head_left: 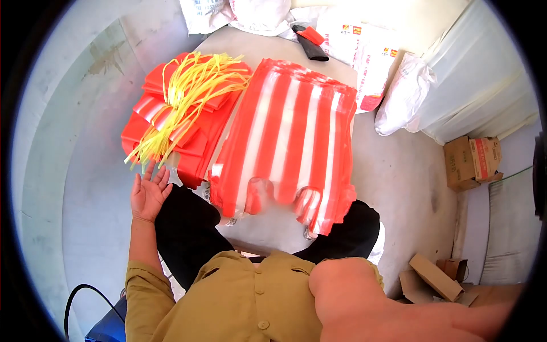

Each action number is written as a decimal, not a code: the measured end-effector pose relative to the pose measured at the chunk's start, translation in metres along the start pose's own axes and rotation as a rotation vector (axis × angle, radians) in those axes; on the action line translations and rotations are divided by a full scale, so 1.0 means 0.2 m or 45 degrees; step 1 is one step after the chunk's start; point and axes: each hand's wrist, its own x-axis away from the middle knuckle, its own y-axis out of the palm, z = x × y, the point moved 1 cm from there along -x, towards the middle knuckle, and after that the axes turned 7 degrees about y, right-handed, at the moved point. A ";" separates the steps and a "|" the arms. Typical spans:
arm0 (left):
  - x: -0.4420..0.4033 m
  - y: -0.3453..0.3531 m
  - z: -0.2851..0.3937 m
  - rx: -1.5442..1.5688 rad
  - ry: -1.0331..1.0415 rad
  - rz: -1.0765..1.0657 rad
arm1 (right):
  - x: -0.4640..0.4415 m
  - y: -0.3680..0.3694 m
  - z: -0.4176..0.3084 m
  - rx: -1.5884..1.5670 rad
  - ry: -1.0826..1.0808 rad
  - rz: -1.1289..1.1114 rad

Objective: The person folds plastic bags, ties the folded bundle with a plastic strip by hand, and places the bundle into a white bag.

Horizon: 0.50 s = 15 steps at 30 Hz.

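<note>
My left hand [150, 196] is palm up with its fingers spread and nothing in it. It is just below the lower ends of a bunch of yellow plastic strips [196, 88]; I cannot tell whether the fingertips touch them. These strips lie across a pile of folded red plastic bags [137, 126], some with white stripes. To the right, a flat stack of red-and-white striped plastic bags [290, 131] has its cut-out handle end towards me. My right arm reaches out past the lower right edge, so the right hand is out of sight.
White printed sacks [356, 51] stand behind the work surface, with a black and red item [311, 44] before them. At right are a white bag [405, 94] and a cardboard box [470, 162]. Opened cardboard [436, 277] lies lower right, a blue item [107, 326] lower left.
</note>
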 end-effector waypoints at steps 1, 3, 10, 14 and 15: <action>0.00 0.00 0.00 0.001 -0.001 0.000 | 0.00 0.00 0.00 -0.007 -0.001 -0.001; 0.00 0.00 0.00 0.002 0.001 -0.002 | 0.00 0.00 -0.01 -0.007 0.004 -0.007; 0.01 0.00 0.00 0.019 -0.003 -0.039 | 0.00 0.01 -0.01 -0.008 0.001 -0.013; 0.00 0.00 0.00 0.011 0.003 -0.053 | 0.01 0.01 -0.01 -0.024 0.000 -0.009; 0.00 0.00 0.00 0.009 0.003 -0.056 | 0.00 0.01 0.00 -0.021 -0.001 -0.010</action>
